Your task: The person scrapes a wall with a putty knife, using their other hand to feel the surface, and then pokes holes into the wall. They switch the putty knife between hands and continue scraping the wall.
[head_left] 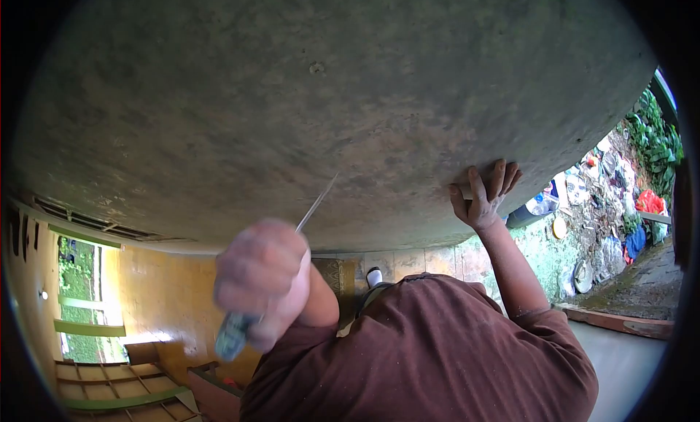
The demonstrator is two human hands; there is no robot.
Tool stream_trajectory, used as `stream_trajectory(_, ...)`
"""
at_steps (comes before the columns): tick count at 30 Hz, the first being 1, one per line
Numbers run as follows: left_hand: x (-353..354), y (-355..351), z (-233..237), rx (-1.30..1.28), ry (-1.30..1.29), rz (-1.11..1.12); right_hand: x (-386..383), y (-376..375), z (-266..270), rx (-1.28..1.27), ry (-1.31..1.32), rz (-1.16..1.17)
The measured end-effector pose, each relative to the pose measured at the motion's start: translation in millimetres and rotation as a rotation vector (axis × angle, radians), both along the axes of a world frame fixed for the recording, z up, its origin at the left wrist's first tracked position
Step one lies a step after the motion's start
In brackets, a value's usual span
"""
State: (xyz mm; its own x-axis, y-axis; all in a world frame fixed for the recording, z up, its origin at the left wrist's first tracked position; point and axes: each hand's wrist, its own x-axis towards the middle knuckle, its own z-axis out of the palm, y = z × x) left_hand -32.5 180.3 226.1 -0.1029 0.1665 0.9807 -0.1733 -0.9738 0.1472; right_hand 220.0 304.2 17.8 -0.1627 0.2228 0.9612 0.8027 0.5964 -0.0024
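Note:
My left hand (259, 272), smeared by motion, is closed around the blue-green handle (232, 336) of a thin-bladed hand tool (318, 202). The narrow metal blade points up and to the right, its tip overlapping the grey wall (394, 115) in this view. I cannot tell exactly which kind of tool it is. Further right, my right hand (483, 197) lies against the wall near its lower edge, fingers spread and stretched out. The wall is patchy, with worn, lighter areas between the two hands and a small chipped spot above.
A shoe (374, 277) shows on the tiled floor below the wall. At right lies a strip of ground with scattered rubbish (609, 196) and a dark bucket (531, 213). Left are a bright window opening (80, 291), a yellow wall (160, 291) and a wooden frame (120, 385).

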Motion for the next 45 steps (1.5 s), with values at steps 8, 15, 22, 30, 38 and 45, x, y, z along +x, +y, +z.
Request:
stream_trajectory(8, 2.2, -1.6, 0.7, -0.01, -0.003, -0.009, -0.3, -3.2, -0.5, -0.026, -0.002, 0.008)
stream_trajectory(15, 1.1, 12.7, -7.9, -0.164, -0.019, 0.062, -2.4, -0.9, 0.4, -0.012, 0.015, 0.007)
stream_trajectory(22, 2.6, 12.7, -3.2, -0.098, 0.076, 0.146, -3.0, -2.8, 1.4, -0.017, 0.016, 0.031)
stream_trajectory(30, 5.1, 13.6, -4.4, -0.086, 0.059, 0.157, -4.0, -2.4, 4.5, -0.004, 0.024, 0.027)
stream_trajectory(38, 7.1, 13.6, -4.8, -0.087, 0.066, 0.1, -4.7, -5.1, 4.4, -0.036, 0.036, 0.024)
stream_trajectory(45, 10.9, 6.2, 0.5, -0.011, 0.134, 0.086, -4.0, -5.6, 2.4, -0.029, 0.033, 0.033)
